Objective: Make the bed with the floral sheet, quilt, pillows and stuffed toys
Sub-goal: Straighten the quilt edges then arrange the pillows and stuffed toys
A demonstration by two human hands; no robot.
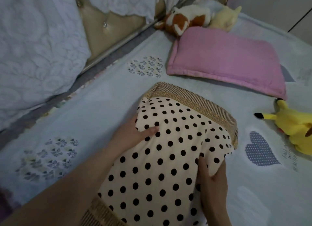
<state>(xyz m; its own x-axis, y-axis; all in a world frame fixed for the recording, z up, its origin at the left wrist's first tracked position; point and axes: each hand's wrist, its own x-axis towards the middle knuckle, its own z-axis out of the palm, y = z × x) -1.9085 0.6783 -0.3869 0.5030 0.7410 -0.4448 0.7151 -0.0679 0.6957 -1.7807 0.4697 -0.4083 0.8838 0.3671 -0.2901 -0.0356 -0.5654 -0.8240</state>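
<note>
A cream pillow with black polka dots and gold trim (168, 149) is held over the pale blue floral sheet (94, 117). My left hand (135, 132) grips its left edge, thumb on top. My right hand (212, 178) grips its right edge. A pink pillow (224, 60) lies flat farther up the bed. A brown-and-white stuffed toy (184, 19) and a pale yellow one (224, 19) sit at the far corner. A bright yellow stuffed toy (293, 126) lies at the right.
A white quilted cover (37, 45) hangs over the beige padded headboard (108, 31) on the left. A metal rail (121, 40) runs along the bed edge. A pale wall is at the top right.
</note>
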